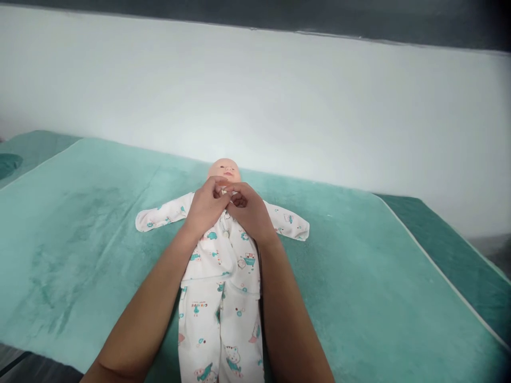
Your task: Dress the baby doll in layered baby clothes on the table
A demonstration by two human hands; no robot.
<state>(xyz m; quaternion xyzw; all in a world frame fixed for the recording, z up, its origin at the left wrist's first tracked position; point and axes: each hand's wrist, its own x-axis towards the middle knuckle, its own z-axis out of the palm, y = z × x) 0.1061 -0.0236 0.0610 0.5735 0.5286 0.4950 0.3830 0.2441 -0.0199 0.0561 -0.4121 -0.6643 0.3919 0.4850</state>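
Note:
A baby doll (224, 168) lies on its back, its head toward the wall. It wears a white printed top (215, 252) with long sleeves spread to both sides, and matching white trousers (202, 330). At the neckline, my left hand (207, 205) pinches the cloth of the top near the collar. Close against it, my right hand (249, 210) also has its fingers curled in a pinch on the top's front opening. The fingertips of both hands meet just below the doll's chin. Whatever small fastening lies between them is hidden by the fingers.
A green plush cover (351, 287) spreads under the doll across the table. Darker green cloth (451, 239) shows at the right edge, and more at the far left. Behind the table rises a white wall (255, 96) with a dark band on top.

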